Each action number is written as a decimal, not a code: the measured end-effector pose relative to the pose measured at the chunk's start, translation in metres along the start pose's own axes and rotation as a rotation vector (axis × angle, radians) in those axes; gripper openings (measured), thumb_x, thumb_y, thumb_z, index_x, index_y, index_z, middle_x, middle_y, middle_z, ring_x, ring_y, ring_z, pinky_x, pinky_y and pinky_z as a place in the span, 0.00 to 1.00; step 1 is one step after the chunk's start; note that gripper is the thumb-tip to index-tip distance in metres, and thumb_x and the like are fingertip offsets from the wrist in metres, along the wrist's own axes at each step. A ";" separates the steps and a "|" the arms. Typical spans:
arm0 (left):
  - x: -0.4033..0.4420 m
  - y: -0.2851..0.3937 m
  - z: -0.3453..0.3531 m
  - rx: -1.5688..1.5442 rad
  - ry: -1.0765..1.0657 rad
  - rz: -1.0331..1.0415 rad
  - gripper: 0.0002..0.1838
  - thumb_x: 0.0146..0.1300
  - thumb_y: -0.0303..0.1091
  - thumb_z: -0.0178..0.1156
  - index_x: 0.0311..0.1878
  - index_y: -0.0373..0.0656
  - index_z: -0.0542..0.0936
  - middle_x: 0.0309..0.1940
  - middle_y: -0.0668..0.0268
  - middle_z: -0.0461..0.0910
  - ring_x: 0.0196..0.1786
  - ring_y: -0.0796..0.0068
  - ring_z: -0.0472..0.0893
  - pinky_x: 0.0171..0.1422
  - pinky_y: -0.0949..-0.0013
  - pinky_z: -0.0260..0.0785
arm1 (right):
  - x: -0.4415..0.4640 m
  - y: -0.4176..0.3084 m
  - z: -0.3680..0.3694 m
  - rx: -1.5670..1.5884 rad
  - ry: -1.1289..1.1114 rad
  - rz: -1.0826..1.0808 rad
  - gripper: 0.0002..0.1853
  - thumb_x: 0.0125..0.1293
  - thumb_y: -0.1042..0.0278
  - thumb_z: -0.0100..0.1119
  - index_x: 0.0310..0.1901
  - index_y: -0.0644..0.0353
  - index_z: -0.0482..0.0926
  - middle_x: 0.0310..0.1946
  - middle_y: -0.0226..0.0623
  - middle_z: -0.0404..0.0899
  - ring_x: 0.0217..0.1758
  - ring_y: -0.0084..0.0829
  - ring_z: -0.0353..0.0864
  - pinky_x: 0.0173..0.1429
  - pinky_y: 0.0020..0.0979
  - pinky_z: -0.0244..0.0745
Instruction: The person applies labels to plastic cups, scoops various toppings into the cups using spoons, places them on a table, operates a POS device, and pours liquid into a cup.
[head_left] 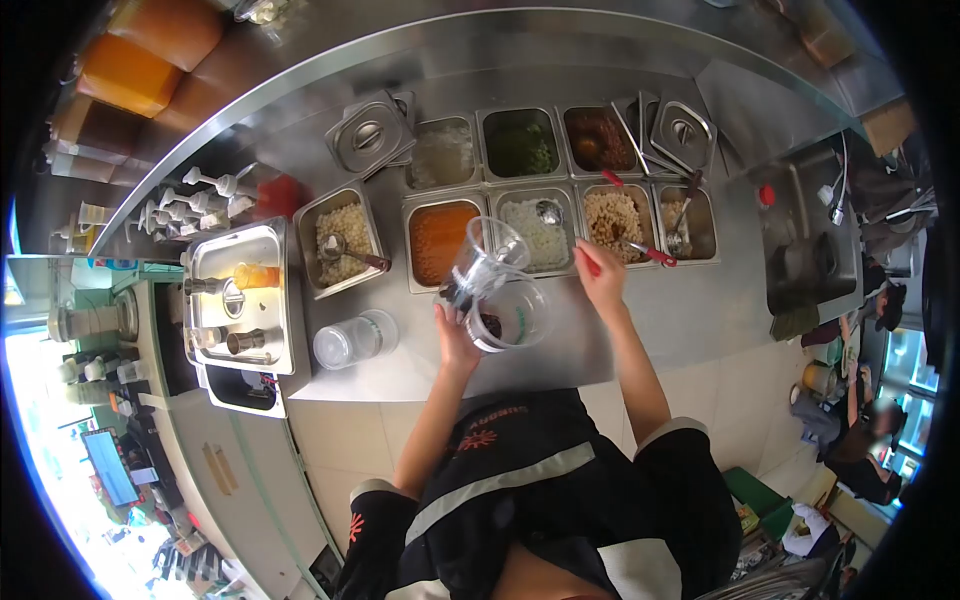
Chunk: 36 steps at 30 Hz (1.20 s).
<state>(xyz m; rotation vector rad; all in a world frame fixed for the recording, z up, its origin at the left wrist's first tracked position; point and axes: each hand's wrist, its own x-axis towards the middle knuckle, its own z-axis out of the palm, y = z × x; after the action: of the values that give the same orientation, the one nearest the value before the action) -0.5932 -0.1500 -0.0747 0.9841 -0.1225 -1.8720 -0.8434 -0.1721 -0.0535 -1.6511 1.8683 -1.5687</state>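
Observation:
My left hand (457, 340) is closed on clear plastic cups near the counter's front edge. One clear cup (495, 243) tilts upward above it; another cup (520, 312), its mouth facing the camera, has something dark inside. My right hand (603, 277) is closed round the red handle (590, 262) of a utensil whose other end I cannot make out. It is over the front of the pans, between the white diced food (537, 228) with a spoon in it and the beige food (612, 215). Left of that lies the pan of orange food (440, 245).
Upside-down clear cups (356, 340) lie on the counter at left, near a metal tray (283, 300). A pan of pale cubes (345, 228) sits behind them. Pump bottles (215, 190) stand at far left. A sink (800, 240) is at right, with people (870, 450) beyond.

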 end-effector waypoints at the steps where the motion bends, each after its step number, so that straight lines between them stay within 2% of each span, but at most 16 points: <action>1: -0.001 0.000 -0.010 -0.054 -0.034 -0.011 0.35 0.58 0.64 0.37 0.59 0.45 0.58 0.50 0.61 0.68 0.52 0.63 0.68 0.56 0.58 0.60 | -0.003 0.018 0.015 -0.155 -0.116 -0.066 0.08 0.52 0.74 0.59 0.36 0.61 0.78 0.23 0.36 0.76 0.21 0.23 0.73 0.25 0.22 0.66; 3: -0.004 0.000 -0.011 -0.064 -0.027 0.044 0.36 0.57 0.65 0.36 0.60 0.46 0.56 0.52 0.60 0.66 0.54 0.62 0.66 0.57 0.58 0.58 | -0.011 0.038 0.034 -0.306 -0.235 -0.135 0.08 0.55 0.71 0.58 0.36 0.62 0.78 0.22 0.33 0.75 0.21 0.19 0.71 0.24 0.21 0.64; 4: -0.005 -0.001 -0.012 -0.070 -0.023 0.072 0.37 0.57 0.65 0.36 0.60 0.46 0.55 0.53 0.60 0.65 0.55 0.62 0.65 0.58 0.58 0.58 | -0.015 0.042 0.042 -0.170 -0.137 0.072 0.08 0.55 0.70 0.57 0.36 0.62 0.77 0.21 0.32 0.75 0.21 0.18 0.70 0.24 0.20 0.64; 5: -0.014 0.004 0.014 -0.030 0.174 0.190 0.36 0.57 0.65 0.36 0.60 0.46 0.56 0.54 0.59 0.63 0.55 0.62 0.65 0.58 0.58 0.58 | -0.018 0.041 0.048 -0.033 -0.040 0.282 0.08 0.56 0.68 0.57 0.35 0.62 0.77 0.20 0.31 0.75 0.21 0.16 0.69 0.23 0.19 0.63; 6: -0.020 0.008 0.027 0.011 0.372 0.306 0.35 0.57 0.64 0.37 0.59 0.46 0.56 0.55 0.59 0.62 0.56 0.62 0.64 0.58 0.58 0.58 | -0.020 0.042 0.047 -0.029 -0.050 0.284 0.08 0.56 0.68 0.57 0.35 0.62 0.77 0.20 0.31 0.75 0.21 0.16 0.69 0.23 0.19 0.63; 8: 0.002 -0.007 -0.007 -0.040 0.338 0.404 0.34 0.59 0.61 0.39 0.58 0.43 0.56 0.55 0.58 0.60 0.57 0.63 0.62 0.58 0.58 0.57 | -0.016 0.037 0.038 0.197 0.144 0.530 0.07 0.55 0.69 0.58 0.33 0.63 0.78 0.20 0.32 0.76 0.19 0.15 0.67 0.25 0.20 0.63; 11: 0.012 -0.010 0.011 0.063 0.552 0.566 0.32 0.61 0.55 0.42 0.58 0.37 0.55 0.53 0.58 0.61 0.55 0.65 0.63 0.59 0.61 0.56 | -0.012 -0.013 0.008 0.248 0.158 0.314 0.06 0.53 0.73 0.59 0.33 0.64 0.78 0.19 0.29 0.75 0.20 0.14 0.66 0.23 0.19 0.62; 13: 0.023 -0.014 0.020 0.031 0.492 0.591 0.32 0.61 0.55 0.41 0.58 0.38 0.55 0.53 0.59 0.61 0.55 0.66 0.63 0.58 0.62 0.56 | -0.006 -0.041 -0.014 0.198 0.145 0.170 0.06 0.52 0.76 0.60 0.33 0.64 0.78 0.19 0.30 0.74 0.19 0.16 0.67 0.23 0.19 0.62; 15: 0.036 -0.022 0.004 0.008 0.336 0.535 0.35 0.60 0.59 0.39 0.63 0.44 0.52 0.59 0.64 0.57 0.59 0.65 0.60 0.62 0.60 0.52 | 0.004 -0.062 -0.032 0.109 -0.066 -0.375 0.09 0.48 0.80 0.60 0.34 0.63 0.79 0.18 0.33 0.74 0.18 0.20 0.69 0.22 0.20 0.62; 19: 0.013 -0.011 0.015 -0.118 0.311 0.441 0.37 0.58 0.63 0.36 0.64 0.48 0.51 0.61 0.64 0.55 0.61 0.62 0.59 0.64 0.55 0.47 | 0.018 -0.061 -0.007 0.128 0.064 -0.250 0.11 0.47 0.81 0.61 0.35 0.62 0.79 0.18 0.35 0.74 0.18 0.24 0.70 0.21 0.22 0.63; 21: 0.001 -0.010 -0.004 -0.160 0.239 0.352 0.37 0.57 0.65 0.35 0.64 0.50 0.52 0.62 0.64 0.56 0.61 0.60 0.59 0.65 0.54 0.47 | 0.022 -0.054 0.026 0.195 -0.041 -0.138 0.10 0.47 0.78 0.61 0.35 0.61 0.79 0.18 0.35 0.75 0.18 0.24 0.71 0.22 0.23 0.64; 27: -0.053 -0.007 -0.064 -0.015 0.211 0.230 0.40 0.54 0.68 0.33 0.63 0.49 0.53 0.59 0.61 0.60 0.61 0.58 0.60 0.64 0.53 0.50 | 0.004 -0.023 0.125 -0.031 -0.374 -0.307 0.07 0.53 0.72 0.59 0.36 0.57 0.79 0.21 0.37 0.76 0.21 0.24 0.74 0.24 0.23 0.66; 29: -0.059 0.000 -0.062 -0.021 0.268 0.244 0.40 0.55 0.67 0.35 0.63 0.49 0.52 0.60 0.61 0.59 0.60 0.59 0.61 0.63 0.54 0.51 | -0.002 -0.024 0.141 0.263 -0.189 0.101 0.07 0.54 0.71 0.58 0.35 0.60 0.79 0.22 0.37 0.76 0.20 0.22 0.72 0.23 0.22 0.65; 32: -0.064 0.012 -0.034 -0.052 0.304 0.265 0.37 0.57 0.64 0.38 0.63 0.49 0.52 0.59 0.63 0.57 0.60 0.60 0.60 0.63 0.55 0.51 | 0.004 -0.030 0.128 0.284 -0.141 0.292 0.07 0.55 0.71 0.57 0.35 0.62 0.79 0.21 0.36 0.76 0.19 0.21 0.70 0.24 0.20 0.64; 34: -0.056 0.015 -0.026 -0.130 0.360 0.256 0.32 0.60 0.60 0.38 0.58 0.45 0.59 0.56 0.61 0.63 0.58 0.61 0.63 0.62 0.56 0.54 | 0.011 -0.052 0.103 0.334 -0.148 0.285 0.07 0.53 0.73 0.58 0.35 0.62 0.79 0.18 0.32 0.73 0.18 0.19 0.68 0.23 0.19 0.63; 36: -0.042 0.016 -0.025 -0.150 0.386 0.268 0.31 0.60 0.59 0.38 0.57 0.45 0.61 0.54 0.60 0.65 0.56 0.61 0.65 0.61 0.56 0.55 | 0.019 -0.077 0.075 0.240 -0.267 -0.122 0.08 0.51 0.77 0.59 0.35 0.62 0.79 0.16 0.32 0.72 0.17 0.20 0.68 0.22 0.20 0.62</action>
<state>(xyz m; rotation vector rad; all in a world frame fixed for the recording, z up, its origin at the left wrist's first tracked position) -0.5574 -0.1168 -0.0595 1.1442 0.1114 -1.4015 -0.7502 -0.2152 -0.0158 -1.7894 1.4147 -1.4635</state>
